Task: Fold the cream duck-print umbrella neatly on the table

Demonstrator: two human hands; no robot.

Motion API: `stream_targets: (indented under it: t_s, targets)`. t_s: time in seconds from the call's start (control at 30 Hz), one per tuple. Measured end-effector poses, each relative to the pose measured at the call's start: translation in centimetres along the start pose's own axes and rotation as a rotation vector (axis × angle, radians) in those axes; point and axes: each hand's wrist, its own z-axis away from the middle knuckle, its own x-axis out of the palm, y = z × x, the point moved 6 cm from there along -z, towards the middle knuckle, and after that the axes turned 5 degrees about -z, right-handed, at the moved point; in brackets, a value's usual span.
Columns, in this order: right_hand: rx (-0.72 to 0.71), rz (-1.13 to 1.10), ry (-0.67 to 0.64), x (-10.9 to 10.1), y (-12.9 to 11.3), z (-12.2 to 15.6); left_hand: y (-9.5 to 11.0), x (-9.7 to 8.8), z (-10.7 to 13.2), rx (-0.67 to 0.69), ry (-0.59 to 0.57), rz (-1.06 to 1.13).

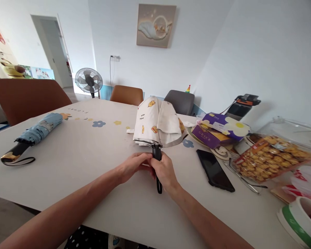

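Observation:
A white folding umbrella (147,121) with small yellow duck prints lies ahead of me, its canopy collapsed but loose and puffed out. Its black handle points toward me, with a wrist loop hanging below. My right hand (166,171) is wrapped around the handle, thumb along its top. From the left side, my left hand (134,165) grips the same handle, its thumb close to the right thumb; some of its fingers are hidden underneath. Off to the left, a blue folding umbrella (43,129) rests rolled up on the table, black-and-gold handle toward me.
On the right are a black phone (215,170), eyeglasses (245,180), a purple tissue pack (224,125), a tub of cookies (272,155), a dark bottle (239,108) and a white-and-green roll (298,221). Chairs (126,94) and a fan (89,80) stand beyond the table (106,204).

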Motion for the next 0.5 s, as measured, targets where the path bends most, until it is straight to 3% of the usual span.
stream_targets:
  t_s: [0.1, 0.23, 0.33, 0.5]
  targets:
    - [0.120, -0.266, -0.228, 0.7, -0.3, 0.0, 0.2, 0.2, -0.1, 0.018, 0.035, 0.054]
    - [0.292, -0.602, -0.585, 2.3, -0.8, 1.3, -1.0, -0.3, -0.3, -0.076, 0.114, 0.207]
    - [0.348, -0.584, -0.665, 3.3, 0.1, 1.9, -1.8, -1.0, 0.0, -0.170, 0.208, 0.204]
    - [0.272, -0.371, -0.714, 4.2, 1.1, 1.7, -2.0, -0.6, 0.7, -0.245, 0.110, 0.190]
